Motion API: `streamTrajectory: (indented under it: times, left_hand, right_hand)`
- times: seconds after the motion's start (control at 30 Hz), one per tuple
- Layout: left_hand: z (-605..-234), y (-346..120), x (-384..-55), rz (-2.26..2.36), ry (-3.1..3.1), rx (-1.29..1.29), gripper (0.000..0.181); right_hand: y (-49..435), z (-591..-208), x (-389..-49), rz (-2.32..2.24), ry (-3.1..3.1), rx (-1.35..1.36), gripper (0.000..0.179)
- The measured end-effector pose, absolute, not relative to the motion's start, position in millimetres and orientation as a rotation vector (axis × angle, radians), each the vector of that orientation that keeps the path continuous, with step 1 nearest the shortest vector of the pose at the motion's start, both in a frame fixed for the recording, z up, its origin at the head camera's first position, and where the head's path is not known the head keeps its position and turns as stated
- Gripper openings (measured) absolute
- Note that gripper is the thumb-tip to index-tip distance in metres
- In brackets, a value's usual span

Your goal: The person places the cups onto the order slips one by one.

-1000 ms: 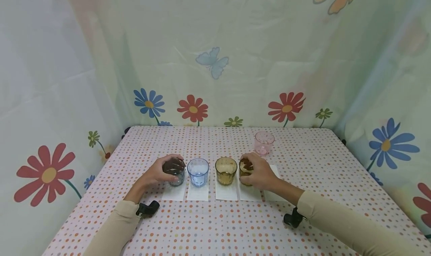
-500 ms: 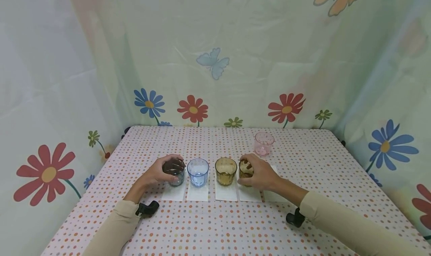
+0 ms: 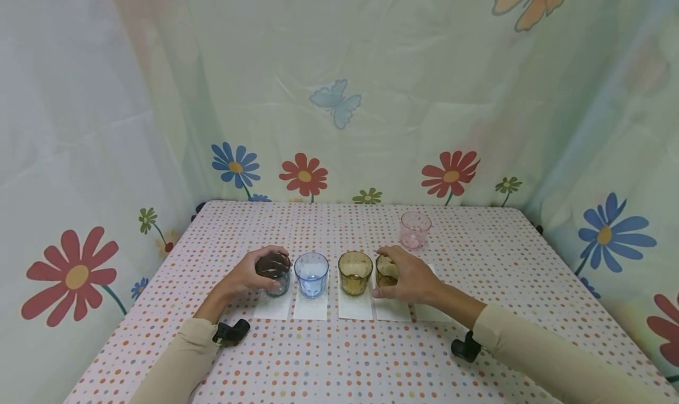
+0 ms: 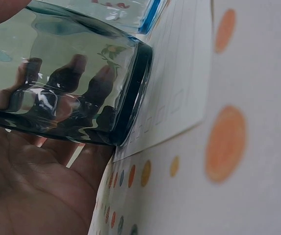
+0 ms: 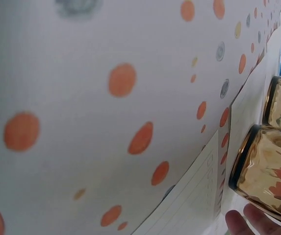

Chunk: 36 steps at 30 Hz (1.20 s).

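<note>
In the head view, my left hand grips a grey-blue glass tumbler, the leftmost of a row; the left wrist view shows fingers behind the tumbler. At the row's right end my right hand is around an amber tumbler, thumb in front and fingers behind, looking loose. The right wrist view has fingertips beside that amber tumbler. Between the hands stand a light blue tumbler and another amber tumbler, both upright.
Under the row lie white paper slips, with one more slip under my right wrist. A pink tumbler stands farther back, beyond my right hand. The table has a dotted cloth, and printed curtains enclose it.
My right hand's fingers and thumb have spread away from the amber tumbler, loosening from it. My left hand stays on the grey-blue tumbler. No tumbler has visibly moved.
</note>
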<state>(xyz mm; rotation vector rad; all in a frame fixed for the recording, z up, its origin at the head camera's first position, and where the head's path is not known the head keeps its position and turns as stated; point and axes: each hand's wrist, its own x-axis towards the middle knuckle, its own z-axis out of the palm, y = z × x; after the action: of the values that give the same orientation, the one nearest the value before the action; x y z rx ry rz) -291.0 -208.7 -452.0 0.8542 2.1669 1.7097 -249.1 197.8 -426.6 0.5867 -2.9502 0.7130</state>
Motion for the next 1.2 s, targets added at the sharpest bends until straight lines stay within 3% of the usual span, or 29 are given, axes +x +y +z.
streamTrajectory:
  times: [0.57,0.87,1.2]
  left_hand:
    - [-454,-209,-292,1.708,2.175,0.861,0.074]
    - [-455,-208,-292,1.711,2.175,0.86,0.073]
    - [-455,-208,-292,1.705,2.183,0.85,0.073]
  right_hand:
    - [201,-425,-249,0.826,-2.886,0.62,0.096]
    - [205,-420,-254,0.852,-2.777,0.656,0.074]
    - [211,-420,-261,0.966,-2.66,0.595,0.067]
